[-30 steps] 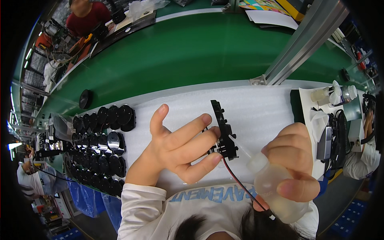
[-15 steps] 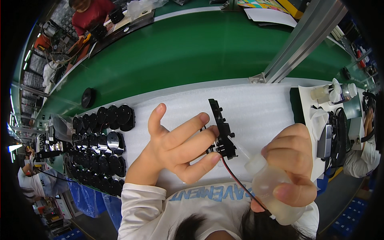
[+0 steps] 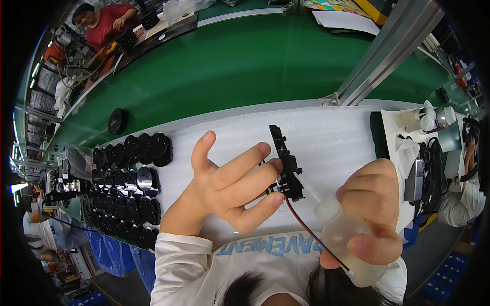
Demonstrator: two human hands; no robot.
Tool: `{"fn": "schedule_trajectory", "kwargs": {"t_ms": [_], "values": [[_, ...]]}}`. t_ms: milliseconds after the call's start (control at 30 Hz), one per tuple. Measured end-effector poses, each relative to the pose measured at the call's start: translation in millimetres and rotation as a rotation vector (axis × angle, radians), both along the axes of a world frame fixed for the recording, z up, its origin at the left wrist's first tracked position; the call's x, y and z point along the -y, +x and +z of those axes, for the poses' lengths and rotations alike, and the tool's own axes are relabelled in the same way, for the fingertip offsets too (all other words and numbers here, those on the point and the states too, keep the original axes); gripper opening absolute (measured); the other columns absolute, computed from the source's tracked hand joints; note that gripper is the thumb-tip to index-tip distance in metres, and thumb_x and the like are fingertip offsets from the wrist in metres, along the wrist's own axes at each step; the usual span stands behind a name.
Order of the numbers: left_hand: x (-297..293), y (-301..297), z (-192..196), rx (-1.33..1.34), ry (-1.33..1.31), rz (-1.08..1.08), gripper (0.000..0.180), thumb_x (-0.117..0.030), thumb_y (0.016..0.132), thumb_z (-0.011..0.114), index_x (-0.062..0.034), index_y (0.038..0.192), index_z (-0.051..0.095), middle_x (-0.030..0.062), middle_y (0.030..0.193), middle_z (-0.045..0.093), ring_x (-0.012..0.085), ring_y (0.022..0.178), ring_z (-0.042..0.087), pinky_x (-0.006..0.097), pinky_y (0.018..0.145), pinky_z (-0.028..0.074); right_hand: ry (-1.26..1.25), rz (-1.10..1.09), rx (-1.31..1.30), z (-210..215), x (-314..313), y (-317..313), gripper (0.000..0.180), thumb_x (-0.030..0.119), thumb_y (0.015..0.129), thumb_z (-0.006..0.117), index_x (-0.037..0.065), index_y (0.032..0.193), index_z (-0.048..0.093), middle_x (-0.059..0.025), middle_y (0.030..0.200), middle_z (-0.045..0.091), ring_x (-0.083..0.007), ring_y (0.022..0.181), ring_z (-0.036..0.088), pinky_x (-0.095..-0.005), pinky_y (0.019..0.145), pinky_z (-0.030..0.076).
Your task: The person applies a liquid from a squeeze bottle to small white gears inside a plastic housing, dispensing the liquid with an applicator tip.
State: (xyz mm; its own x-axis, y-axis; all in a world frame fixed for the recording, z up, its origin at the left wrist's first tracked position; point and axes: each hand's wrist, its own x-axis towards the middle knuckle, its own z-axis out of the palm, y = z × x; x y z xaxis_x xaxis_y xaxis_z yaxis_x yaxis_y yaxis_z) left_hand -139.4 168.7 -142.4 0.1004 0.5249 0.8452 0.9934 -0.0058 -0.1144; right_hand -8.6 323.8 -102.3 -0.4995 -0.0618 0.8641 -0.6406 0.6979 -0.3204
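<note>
My left hand [image 3: 224,186] holds a black plastic bracket [image 3: 285,163] with its fingertips, thumb raised, over a white foam mat [image 3: 326,132]. Red and black wires [image 3: 311,232] trail from the bracket's lower end toward me. My right hand [image 3: 372,211] grips a small translucent squeeze bottle [image 3: 347,239]. The bottle's thin nozzle [image 3: 309,191] points at the bracket's lower part, touching or nearly touching it.
Several round black parts [image 3: 125,186] lie in rows left of the mat, one lone black disc [image 3: 117,121] on the green conveyor belt [image 3: 245,66]. A metal post [image 3: 377,51] stands at right. Small bottles [image 3: 429,117] and cables sit on the right tray. A person in red works far left.
Both hands stay almost still; the bracket and bottle shifted only slightly, nozzle still at the bracket's lower end.
</note>
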Motion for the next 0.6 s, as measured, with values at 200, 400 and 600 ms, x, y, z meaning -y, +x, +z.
{"fn": "schedule_trajectory", "kwargs": {"t_ms": [200, 400, 600], "values": [[-2.3, 1.5, -0.8, 0.005, 0.044, -0.018, 0.062, -0.001, 0.059, 0.069, -0.0183, 0.109, 0.036, -0.0009, 0.086, 0.052, 0.0163, 0.075, 0.058, 0.056, 0.096, 0.018, 0.028, 0.056, -0.08, -7.2, -5.7, -2.5, 0.044, 0.047, 0.072, 0.058, 0.021, 0.1, 0.038, -0.0059, 0.073, 0.048, -0.0207, 0.056, 0.045, -0.0325, 0.05, 0.032], [-0.7, 0.2, -1.5, 0.003, 0.02, -0.003, 0.062, 0.0, 0.059, 0.069, -0.0181, 0.109, 0.036, -0.0009, 0.085, 0.053, 0.0164, 0.075, 0.058, 0.056, 0.096, 0.018, -0.002, 0.011, 0.005, -2.1, 0.2, 0.5, 0.043, 0.047, 0.072, 0.058, 0.021, 0.1, 0.038, -0.0059, 0.073, 0.047, -0.0208, 0.056, 0.045, -0.0325, 0.05, 0.032], [-1.1, 0.3, 1.4, -0.012, 0.024, -0.014, 0.061, 0.0, 0.059, 0.068, -0.0179, 0.108, 0.036, -0.001, 0.084, 0.053, 0.0166, 0.074, 0.058, 0.056, 0.096, 0.018, 0.02, 0.031, -0.061, -6.8, -3.6, 0.2, 0.042, 0.047, 0.072, 0.058, 0.022, 0.099, 0.038, -0.0054, 0.072, 0.047, -0.0206, 0.056, 0.044, -0.0325, 0.05, 0.033]]}}
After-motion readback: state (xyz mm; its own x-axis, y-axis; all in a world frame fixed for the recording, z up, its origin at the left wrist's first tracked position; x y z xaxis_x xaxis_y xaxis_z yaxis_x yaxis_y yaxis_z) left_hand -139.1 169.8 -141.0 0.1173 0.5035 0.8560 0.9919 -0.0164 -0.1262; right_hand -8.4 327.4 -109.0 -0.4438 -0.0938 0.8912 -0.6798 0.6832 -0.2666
